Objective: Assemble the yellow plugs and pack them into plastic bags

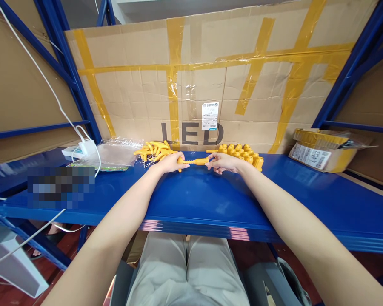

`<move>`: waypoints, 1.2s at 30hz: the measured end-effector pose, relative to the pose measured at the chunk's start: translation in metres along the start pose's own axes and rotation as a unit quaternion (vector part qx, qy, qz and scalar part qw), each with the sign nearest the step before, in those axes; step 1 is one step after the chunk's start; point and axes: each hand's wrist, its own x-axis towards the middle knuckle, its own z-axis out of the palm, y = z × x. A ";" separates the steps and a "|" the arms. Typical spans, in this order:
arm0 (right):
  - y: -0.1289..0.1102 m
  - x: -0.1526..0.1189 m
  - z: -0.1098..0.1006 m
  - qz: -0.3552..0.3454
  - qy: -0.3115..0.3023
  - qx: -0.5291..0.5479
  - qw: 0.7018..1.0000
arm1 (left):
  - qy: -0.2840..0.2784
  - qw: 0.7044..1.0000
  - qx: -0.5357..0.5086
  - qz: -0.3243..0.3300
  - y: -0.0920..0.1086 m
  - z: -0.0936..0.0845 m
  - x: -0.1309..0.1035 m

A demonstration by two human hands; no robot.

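My left hand (170, 162) is closed on the left end of a yellow plastic rod-like piece (191, 161), which lies level just above the blue shelf (204, 197). At its thicker right end, my right hand (222, 162) pinches it between the fingers. The exact kind of piece cannot be made out. Behind my left hand lies a loose pile of curved yellow plastic parts (156, 148) with thin metal chains or rings among them. Several yellow cylindrical parts (242, 151) stand grouped behind my right hand, which partly hides them.
A big taped cardboard sheet (140, 102) forms the back wall. At right sits a small open carton (319, 151). A white charger with cables (87, 146) and clear plastic bags (118, 153) lie at left, near a blurred dark object (62, 182). Blue posts flank the shelf.
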 end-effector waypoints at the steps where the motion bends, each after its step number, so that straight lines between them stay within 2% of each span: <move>1: 0.000 0.000 0.000 -0.001 0.001 -0.001 1.000 | 0.001 1.000 0.001 0.000 0.000 0.000 0.000; 24: -0.001 0.000 -0.001 0.032 -0.035 -0.021 0.999 | 0.004 1.000 0.000 0.013 -0.001 0.000 0.002; 36: -0.001 0.006 0.004 0.133 -0.060 0.029 0.989 | 0.006 1.000 -0.012 0.013 -0.001 0.002 0.003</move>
